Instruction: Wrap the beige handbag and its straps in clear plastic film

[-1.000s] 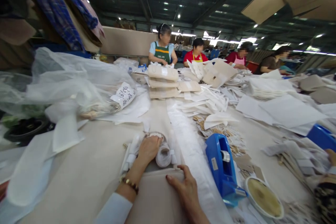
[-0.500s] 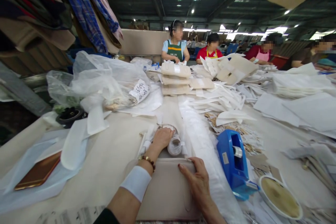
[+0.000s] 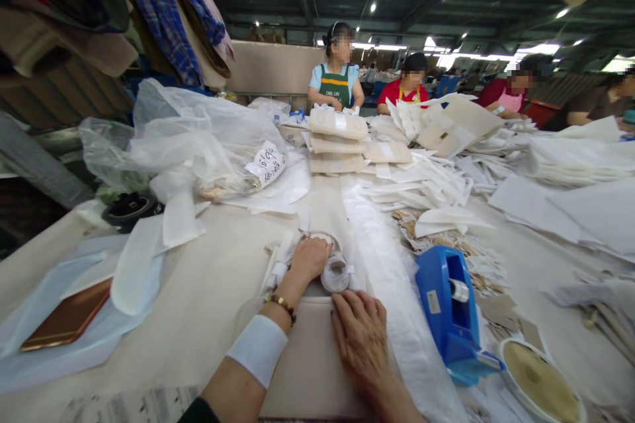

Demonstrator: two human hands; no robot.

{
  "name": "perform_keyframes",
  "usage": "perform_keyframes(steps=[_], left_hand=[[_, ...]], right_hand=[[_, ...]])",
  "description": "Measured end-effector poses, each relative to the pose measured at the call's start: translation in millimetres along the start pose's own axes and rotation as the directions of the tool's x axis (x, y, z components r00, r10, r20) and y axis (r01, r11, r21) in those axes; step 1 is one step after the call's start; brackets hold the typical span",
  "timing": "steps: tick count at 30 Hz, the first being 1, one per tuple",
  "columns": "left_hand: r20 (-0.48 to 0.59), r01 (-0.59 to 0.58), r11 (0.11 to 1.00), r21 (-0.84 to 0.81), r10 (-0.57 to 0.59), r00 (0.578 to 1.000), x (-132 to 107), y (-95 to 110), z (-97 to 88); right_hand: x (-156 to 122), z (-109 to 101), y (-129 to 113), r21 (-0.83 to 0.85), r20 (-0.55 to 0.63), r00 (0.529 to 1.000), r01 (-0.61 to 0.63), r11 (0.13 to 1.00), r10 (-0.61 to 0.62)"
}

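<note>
two near hands, one beige bag

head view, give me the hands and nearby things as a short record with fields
left hand: beside the wrapped roll, fingers partly hidden
right hand: palm down on the beige bag
right side: blue tape dispenser, round tub
left side: clear plastic bag with handwritten label
back: person in green apron behind stacked beige bundles
</note>
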State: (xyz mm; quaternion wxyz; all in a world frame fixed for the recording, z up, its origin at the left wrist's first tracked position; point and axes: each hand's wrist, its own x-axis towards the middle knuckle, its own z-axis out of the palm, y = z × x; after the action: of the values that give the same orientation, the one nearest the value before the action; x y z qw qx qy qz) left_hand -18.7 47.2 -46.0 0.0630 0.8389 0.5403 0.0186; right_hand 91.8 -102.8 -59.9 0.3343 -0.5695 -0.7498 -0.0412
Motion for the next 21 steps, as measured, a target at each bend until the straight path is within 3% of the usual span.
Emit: perform_keyframes(steps=[13, 21], left_hand=[[0.010, -0.013, 1.000, -0.012, 0.013, 1.000, 0, 0, 1.6], [0.058, 0.006, 1.000, 0.002, -0.006, 0.998, 6, 4, 1.6]], right_hand=[[9, 16, -8, -0.268, 0.084, 0.996, 0.000, 0.964, 0.023], [6, 30, -13, -0.348, 0.049, 0.998, -0.025, 0.937, 0.045]])
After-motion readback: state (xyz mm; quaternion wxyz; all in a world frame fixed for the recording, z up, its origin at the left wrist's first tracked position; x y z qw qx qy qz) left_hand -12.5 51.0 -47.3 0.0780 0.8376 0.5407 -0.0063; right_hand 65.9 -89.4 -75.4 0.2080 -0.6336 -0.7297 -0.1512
